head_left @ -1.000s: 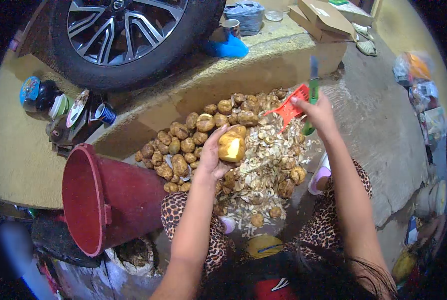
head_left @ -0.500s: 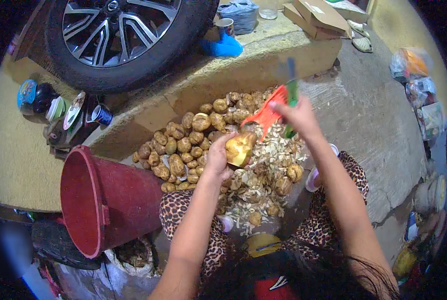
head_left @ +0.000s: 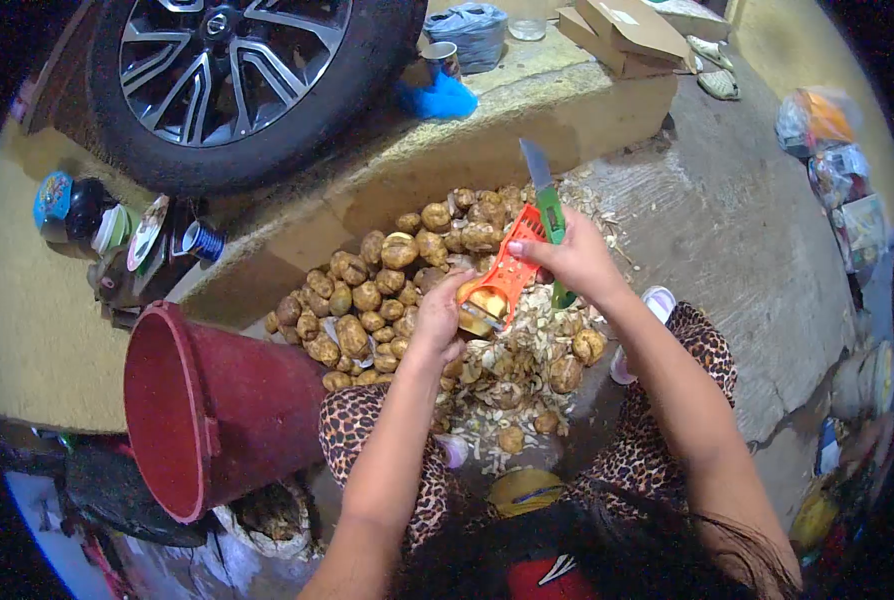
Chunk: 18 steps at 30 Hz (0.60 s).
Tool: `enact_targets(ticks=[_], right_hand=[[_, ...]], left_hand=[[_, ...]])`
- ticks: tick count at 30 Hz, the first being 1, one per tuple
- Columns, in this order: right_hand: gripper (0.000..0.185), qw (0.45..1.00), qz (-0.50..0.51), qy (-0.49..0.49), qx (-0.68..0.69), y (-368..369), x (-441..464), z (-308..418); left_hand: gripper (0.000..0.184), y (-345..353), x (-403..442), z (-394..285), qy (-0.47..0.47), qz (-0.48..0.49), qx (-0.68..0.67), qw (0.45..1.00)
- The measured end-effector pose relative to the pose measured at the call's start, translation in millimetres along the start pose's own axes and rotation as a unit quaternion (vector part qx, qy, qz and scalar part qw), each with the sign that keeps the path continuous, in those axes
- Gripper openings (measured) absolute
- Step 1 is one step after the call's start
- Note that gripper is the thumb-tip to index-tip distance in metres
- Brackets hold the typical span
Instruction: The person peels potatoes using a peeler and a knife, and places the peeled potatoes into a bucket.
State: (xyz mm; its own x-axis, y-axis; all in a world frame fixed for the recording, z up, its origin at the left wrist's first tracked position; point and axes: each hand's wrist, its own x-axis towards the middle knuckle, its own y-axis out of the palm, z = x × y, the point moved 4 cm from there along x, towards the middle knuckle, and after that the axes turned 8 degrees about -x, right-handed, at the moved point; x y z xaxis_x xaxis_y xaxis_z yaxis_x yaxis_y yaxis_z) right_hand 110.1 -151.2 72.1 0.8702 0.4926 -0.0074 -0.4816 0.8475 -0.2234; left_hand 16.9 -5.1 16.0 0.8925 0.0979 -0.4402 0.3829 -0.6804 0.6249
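My left hand [head_left: 439, 320] is closed around a partly peeled potato [head_left: 474, 322], whose pale flesh shows on the upper side. In my right hand [head_left: 575, 255] are an orange peeler [head_left: 515, 262] and a green-handled knife [head_left: 550, 210], its blade pointing up and away. The peeler's head lies over the potato and seems to touch it. Under and behind my hands spreads a heap of unpeeled potatoes [head_left: 352, 337]. Pale and brown peelings [head_left: 512, 375] cover the ground between my feet, with a few potatoes among them.
A dark red bucket [head_left: 257, 400] lies tilted on my left, its mouth facing left. Beyond the potatoes runs a concrete ledge [head_left: 367, 180] bearing a car wheel [head_left: 237, 90], a cup [head_left: 441, 60], a blue bag [head_left: 467, 38] and cardboard boxes [head_left: 632, 35]. Bagged items [head_left: 832, 150] stand at right.
My right hand has come down and slightly left, bringing the peeler from above the potato onto it. The knife has moved along with it. My left hand keeps its hold.
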Motion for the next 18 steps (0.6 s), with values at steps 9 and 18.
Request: enact_targets(ticks=[9,18], right_hand=[[0.022,0.988,-0.15,0.02,-0.012,-55,19,-10],[0.024,0.99,-0.101,-0.021,-0.097,-13,14,-18]], left_hand=[[0.027,-10,-10,-11,-0.005,-0.005,0.043,0.999],[0.025,-13,2,-2,-0.003,0.003,-0.003,1.0]])
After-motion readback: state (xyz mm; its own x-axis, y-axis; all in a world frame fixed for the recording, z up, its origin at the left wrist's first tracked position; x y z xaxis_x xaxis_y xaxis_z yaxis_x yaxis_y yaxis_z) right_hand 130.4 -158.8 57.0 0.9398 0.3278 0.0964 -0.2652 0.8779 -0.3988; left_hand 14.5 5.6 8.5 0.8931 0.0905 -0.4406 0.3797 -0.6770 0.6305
